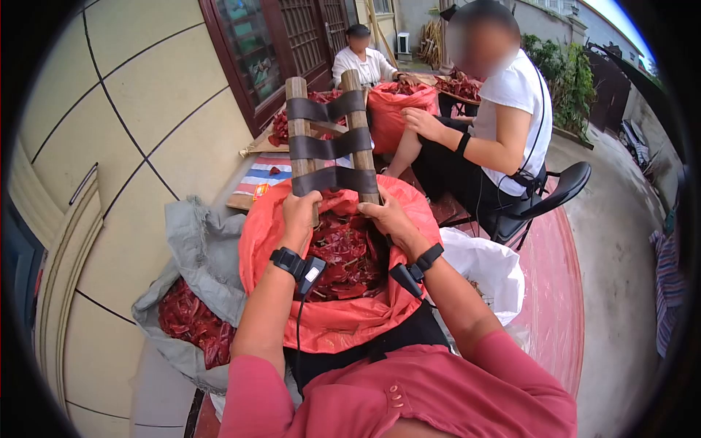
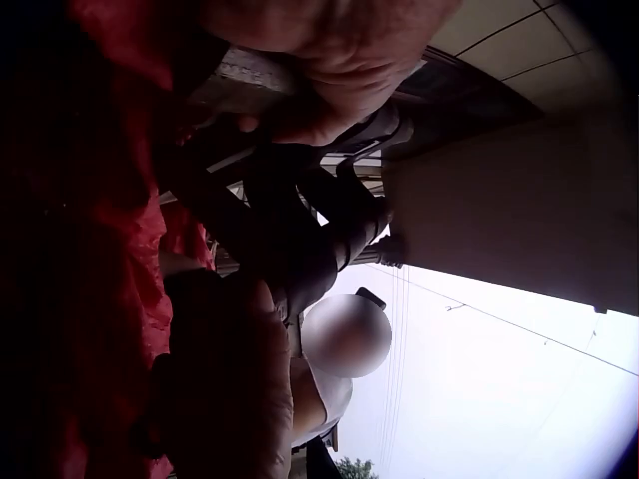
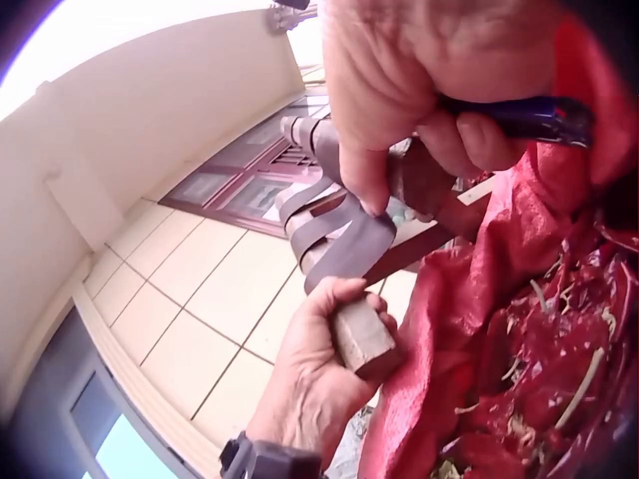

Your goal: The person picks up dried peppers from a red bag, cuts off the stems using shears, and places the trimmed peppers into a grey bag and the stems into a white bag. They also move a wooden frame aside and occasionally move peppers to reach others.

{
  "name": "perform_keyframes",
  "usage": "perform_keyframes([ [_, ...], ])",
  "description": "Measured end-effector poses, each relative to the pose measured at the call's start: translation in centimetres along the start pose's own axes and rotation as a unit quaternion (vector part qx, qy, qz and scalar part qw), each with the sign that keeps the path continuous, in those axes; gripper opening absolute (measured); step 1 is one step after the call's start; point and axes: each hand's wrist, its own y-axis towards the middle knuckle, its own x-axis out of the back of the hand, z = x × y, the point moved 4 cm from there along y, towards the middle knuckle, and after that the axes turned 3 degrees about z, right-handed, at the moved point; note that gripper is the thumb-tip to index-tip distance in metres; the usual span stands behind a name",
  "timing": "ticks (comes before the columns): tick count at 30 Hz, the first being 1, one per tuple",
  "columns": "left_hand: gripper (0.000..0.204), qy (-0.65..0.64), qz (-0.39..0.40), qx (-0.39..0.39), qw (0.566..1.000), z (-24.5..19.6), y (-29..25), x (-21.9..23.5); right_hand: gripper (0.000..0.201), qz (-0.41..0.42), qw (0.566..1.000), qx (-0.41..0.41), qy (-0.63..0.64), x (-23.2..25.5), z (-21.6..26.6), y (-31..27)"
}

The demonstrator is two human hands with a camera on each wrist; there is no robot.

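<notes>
A wooden folding stool [image 1: 332, 144] with dark straps slants up and away over the mouth of a red sack [image 1: 328, 328]. My left hand [image 1: 298, 219] grips the end of its left wooden bar; my right hand [image 1: 394, 223] grips the right bar, its thumb near the lowest strap. In the right wrist view a slim dark blue object [image 3: 529, 120] lies under the right fingers; its kind is hidden. The left hand [image 3: 310, 369] there wraps round the squared bar end. Dried red chillies [image 1: 347, 255] fill the sack below my hands.
A grey sack [image 1: 197, 226] with chillies lies at left, a white sack [image 1: 482, 274] at right. One person [image 1: 504, 109] sits on a black chair [image 1: 566, 191] at right; another [image 1: 361, 66] sits farther back, near a second red sack [image 1: 394, 113]. A tiled wall [image 1: 139, 109] runs along the left.
</notes>
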Motion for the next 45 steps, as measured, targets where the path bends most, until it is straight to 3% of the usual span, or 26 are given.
perform_keyframes([
  [2,0.01,0.007,0.014,0.007,1.0,0.2,1.0,0.2,0.038,0.032,0.998,-0.004,0.046,1.2,-0.3,0.9],
  [5,0.021,0.024,0.082,-0.006,0.996,1.6,3.1,0.5,0.035,-0.042,0.997,-0.028,-0.057,0.5,2.9,0.6],
  [8,0.041,0.086,0.02,-0.073,0.993,0.8,3.4,0.0,0.032,-0.083,0.995,-0.006,-0.053,2.1,1.6,2.9],
  [11,0.051,0.145,0.048,-0.029,0.988,1.2,3.1,0.4,0.027,-0.085,0.994,-0.053,-0.032,3.0,1.9,3.8],
  [12,0.054,0.169,0.008,-0.061,0.984,0.8,2.1,0.6,0.021,-0.09,0.994,-0.056,-0.034,2.8,2.5,4.1],
  [15,0.056,0.101,0.067,0.001,0.993,-1.2,-2.5,2.3,0.015,-0.092,0.993,-0.068,-0.02,2.6,3.1,4.4],
  [17,0.053,0.03,0.184,0.079,0.979,-6.0,-8.1,2.7,0.015,-0.095,0.993,-0.065,-0.023,3.0,3.1,5.1],
  [19,0.047,0.058,0.243,0.089,0.964,-8.9,-12.3,4.2,0.015,-0.102,0.993,-0.056,-0.038,3.3,2.8,5.9],
  [23,0.039,0.278,0.264,0.065,0.921,-12.1,-17.9,8.6,0.017,-0.115,0.992,-0.018,-0.043,3.7,2.0,7.2],
  [26,0.035,0.359,0.263,0.067,0.893,-11.7,-20.6,10.4,0.018,-0.122,0.992,-0.032,-0.004,3.8,1.9,7.3],
  [29,0.033,0.347,0.289,0.085,0.888,-10.0,-22.1,9.1,0.018,-0.097,0.994,-0.056,0.015,4.6,1.5,7.8],
  [33,0.031,0.337,0.299,-0.023,0.892,-4.9,-21.0,6.5,0.017,-0.102,0.988,-0.079,0.085,4.2,1.7,7.0],
  [36,0.034,0.436,0.23,-0.169,0.853,-0.7,-19.6,5.4,0.018,-0.091,0.981,-0.102,0.138,3.2,0.3,4.8],
  [39,0.038,0.525,0.113,-0.187,0.823,1.3,-17.9,6.4,0.017,0.019,0.982,-0.176,-0.073,1.0,-2.6,0.6],
  [41,0.035,0.576,0.06,-0.216,0.786,1.2,-16.7,8.6,0.019,0.066,0.965,-0.168,-0.189,-3.1,-1.9,-3.6],
  [42,0.032,0.588,0.024,-0.195,0.785,1.0,-15.7,10.5,0.027,0.144,0.97,-0.06,-0.189,-3.6,-4.3,-4.3],
  [43,0.029,0.6,-0.011,-0.174,0.781,0.7,-14.9,12.5,0.035,0.138,0.94,-0.07,-0.305,-4.6,-3.9,-6.0],
  [45,0.024,0.573,-0.01,-0.096,0.814,1.0,-13.9,16.4,0.039,0.107,0.886,-0.025,-0.451,-6.8,-2.6,-8.1],
])
